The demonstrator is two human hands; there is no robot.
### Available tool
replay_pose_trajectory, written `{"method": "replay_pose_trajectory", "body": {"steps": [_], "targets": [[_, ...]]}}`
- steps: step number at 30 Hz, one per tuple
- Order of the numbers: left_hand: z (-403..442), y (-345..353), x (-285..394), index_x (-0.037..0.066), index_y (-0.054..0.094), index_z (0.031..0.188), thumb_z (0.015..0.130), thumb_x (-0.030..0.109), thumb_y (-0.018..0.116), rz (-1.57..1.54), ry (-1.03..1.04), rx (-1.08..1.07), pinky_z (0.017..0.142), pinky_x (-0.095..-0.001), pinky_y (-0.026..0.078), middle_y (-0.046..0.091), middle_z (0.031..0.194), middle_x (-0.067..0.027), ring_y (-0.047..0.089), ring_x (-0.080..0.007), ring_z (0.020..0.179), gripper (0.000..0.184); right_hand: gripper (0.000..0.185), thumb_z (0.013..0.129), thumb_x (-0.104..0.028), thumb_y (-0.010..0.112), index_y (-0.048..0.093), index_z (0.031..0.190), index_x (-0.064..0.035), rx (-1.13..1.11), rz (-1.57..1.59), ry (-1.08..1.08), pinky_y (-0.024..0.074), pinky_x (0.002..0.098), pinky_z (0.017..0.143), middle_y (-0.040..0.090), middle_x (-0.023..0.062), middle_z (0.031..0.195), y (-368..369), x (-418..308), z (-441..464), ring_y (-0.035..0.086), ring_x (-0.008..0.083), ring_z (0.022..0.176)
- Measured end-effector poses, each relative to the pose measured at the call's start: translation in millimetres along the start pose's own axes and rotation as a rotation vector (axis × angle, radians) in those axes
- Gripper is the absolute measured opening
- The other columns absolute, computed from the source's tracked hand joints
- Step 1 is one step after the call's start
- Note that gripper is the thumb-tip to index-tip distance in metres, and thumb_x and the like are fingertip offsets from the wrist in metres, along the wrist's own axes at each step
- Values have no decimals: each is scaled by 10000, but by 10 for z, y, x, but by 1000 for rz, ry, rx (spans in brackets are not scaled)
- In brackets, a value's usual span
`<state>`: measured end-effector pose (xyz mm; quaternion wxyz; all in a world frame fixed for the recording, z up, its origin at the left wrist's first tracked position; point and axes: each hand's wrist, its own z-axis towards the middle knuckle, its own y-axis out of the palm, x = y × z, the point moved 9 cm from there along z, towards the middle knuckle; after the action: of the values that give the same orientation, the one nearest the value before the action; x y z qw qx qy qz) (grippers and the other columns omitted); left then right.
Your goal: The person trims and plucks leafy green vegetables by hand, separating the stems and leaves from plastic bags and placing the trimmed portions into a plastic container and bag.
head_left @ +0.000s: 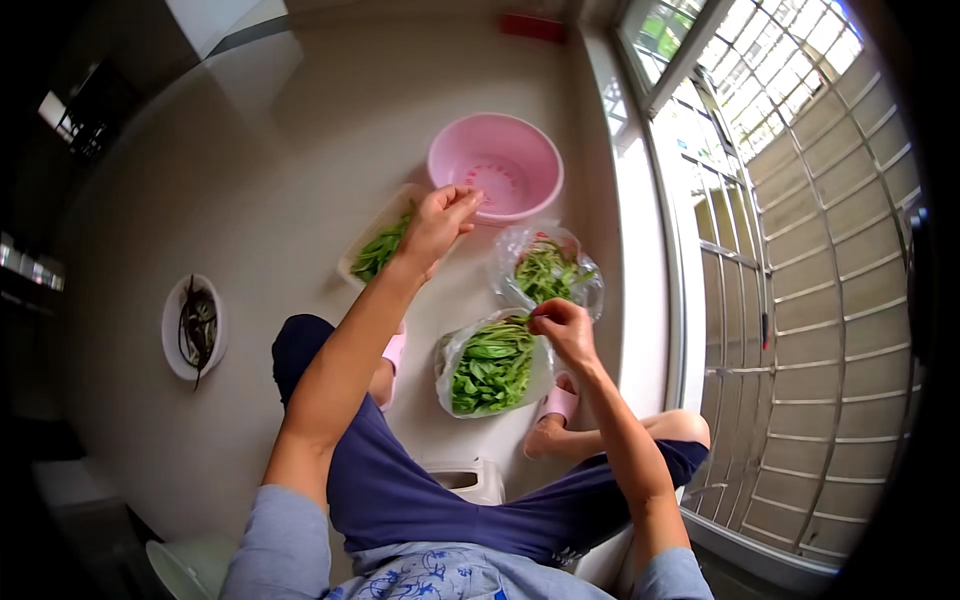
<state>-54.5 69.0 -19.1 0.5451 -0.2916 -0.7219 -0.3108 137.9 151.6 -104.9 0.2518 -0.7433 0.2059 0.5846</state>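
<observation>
My left hand (442,228) is raised over the far end of a shallow tray, near the rim of the pink basin (460,152). Its fingers are closed in a pinch; whatever is between them I cannot make out. The tray (350,262) holds loose green leaves (383,250), partly covered by my wrist. My right hand (566,332) pinches at the stem ends of leafy greens (490,368), which fill an opened clear plastic bag (541,378) between my feet. Just beyond it lies a second clear bag (592,298) with green stems and leaves (546,270).
A white bowl (171,335) with dark, thin, dried-looking strips stands on the floor at left. A small pale stool (485,482) is between my legs. Along the right run a window ledge (645,250) and metal bars. A red object (533,27) lies far back.
</observation>
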Motion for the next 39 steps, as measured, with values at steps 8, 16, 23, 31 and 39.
{"method": "replay_pose_trajectory", "body": {"steps": [8, 16, 23, 31, 39], "targets": [[-191, -839, 436, 32, 516, 872, 779, 156, 484, -346, 84, 142, 688, -253, 408, 527, 850, -43, 493, -125, 785, 158, 226, 664, -80, 510, 567, 866, 4, 63, -231, -142, 446, 302, 646, 585, 150, 817, 1521, -77, 1206, 580, 231, 700], [-231, -829, 463, 24, 507, 901, 773, 139, 487, -346, 70, 43, 693, -245, 412, 535, 859, -48, 511, -121, 775, 174, 194, 742, -49, 454, 538, 883, 55, -107, 215, 304, 463, 244, 605, 554, 75, 737, 995, 582, 514, 545, 141, 634], [-284, -575, 446, 26, 497, 927, 777, 143, 482, -244, 31, -61, 730, -248, 400, 522, 916, -49, 501, -122, 822, 191, 185, 672, -37, 529, 563, 832, 49, -213, -300, 464, 473, 244, 554, 581, 93, 726, 363, 1649, -233, 562, 154, 600], [-269, -352, 395, 28, 510, 922, 777, 151, 491, -190, 5, -135, 707, -235, 408, 527, 898, -39, 512, -106, 785, 191, 287, 585, -188, 621, 577, 826, -38, -236, -968, 179, 432, 359, 686, 564, 172, 807, 700, 1784, -390, 541, 298, 773], [-276, -361, 348, 29, 528, 895, 774, 144, 496, 2, 42, -138, 674, -214, 413, 533, 874, -35, 515, -94, 753, 171, 130, 615, -114, 584, 584, 697, -13, -358, -743, 283, 454, 297, 581, 583, 110, 653, 560, 1819, -554, 566, 211, 623]]}}
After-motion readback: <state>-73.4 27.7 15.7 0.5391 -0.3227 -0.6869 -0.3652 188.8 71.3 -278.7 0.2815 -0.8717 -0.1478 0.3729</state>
